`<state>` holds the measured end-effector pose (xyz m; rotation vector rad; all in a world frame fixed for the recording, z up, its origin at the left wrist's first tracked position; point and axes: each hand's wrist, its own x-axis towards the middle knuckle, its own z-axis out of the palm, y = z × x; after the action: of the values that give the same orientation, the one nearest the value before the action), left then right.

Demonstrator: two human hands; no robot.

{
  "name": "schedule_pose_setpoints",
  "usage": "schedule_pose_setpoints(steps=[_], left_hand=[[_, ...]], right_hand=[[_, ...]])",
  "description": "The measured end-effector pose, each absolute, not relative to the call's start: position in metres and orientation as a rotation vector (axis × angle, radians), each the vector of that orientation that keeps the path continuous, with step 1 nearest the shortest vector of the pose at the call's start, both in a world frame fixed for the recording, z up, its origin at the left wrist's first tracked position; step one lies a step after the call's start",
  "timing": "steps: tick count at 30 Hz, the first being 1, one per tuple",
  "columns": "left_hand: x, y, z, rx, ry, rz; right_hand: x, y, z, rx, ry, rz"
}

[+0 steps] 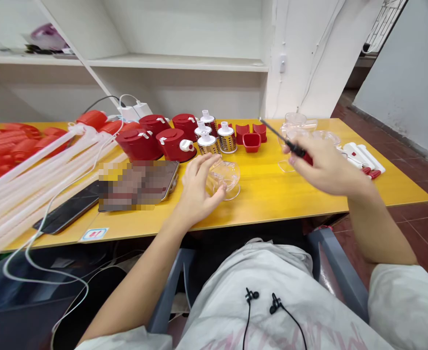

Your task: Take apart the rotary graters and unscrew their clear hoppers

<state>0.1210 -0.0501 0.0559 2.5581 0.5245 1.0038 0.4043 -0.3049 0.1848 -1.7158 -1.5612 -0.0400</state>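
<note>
My left hand (201, 187) curves round the side of a clear plastic part (227, 176) standing on the yellow table, thumb in front and fingers behind. Raised above the tabletop, my right hand (321, 163) grips a screwdriver (298, 149) with a black and red handle; its thin shaft points up and to the left. Just behind the left hand stand several metal grater drums (227, 138) with white tops. Red cup-shaped pieces (252, 142) sit to their right. More clear plastic parts (294, 127) are beyond the right hand, partly hidden by it.
Red round housings (176, 144) stand behind a tablet-like device (170, 179) and a black phone (70, 206). At left, orange-red parts (20, 143) lie beside long pale strips and a white cable (49, 214). White pieces with red ends (363, 158) lie near the table's right end.
</note>
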Motion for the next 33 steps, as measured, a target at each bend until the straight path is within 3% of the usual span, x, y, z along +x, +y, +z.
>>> schedule_pose_setpoints(steps=[4, 14, 21, 33], left_hand=[[0.123, -0.043, 0.047, 2.550, 0.482, 1.054], [0.133, -0.050, 0.039, 2.518, 0.534, 1.192], [0.134, -0.054, 0.042, 2.543, 0.608, 1.231], [0.137, -0.056, 0.046, 2.534, 0.652, 1.190]], right_hand=[[0.377, -0.303, 0.130, -1.651, -1.665, 0.334], [0.361, -0.279, 0.030, -1.462, -1.346, 0.537], [0.359, -0.280, 0.021, -1.350, -1.290, 0.528], [0.358, -0.282, 0.022, -1.382, -1.231, 0.162]])
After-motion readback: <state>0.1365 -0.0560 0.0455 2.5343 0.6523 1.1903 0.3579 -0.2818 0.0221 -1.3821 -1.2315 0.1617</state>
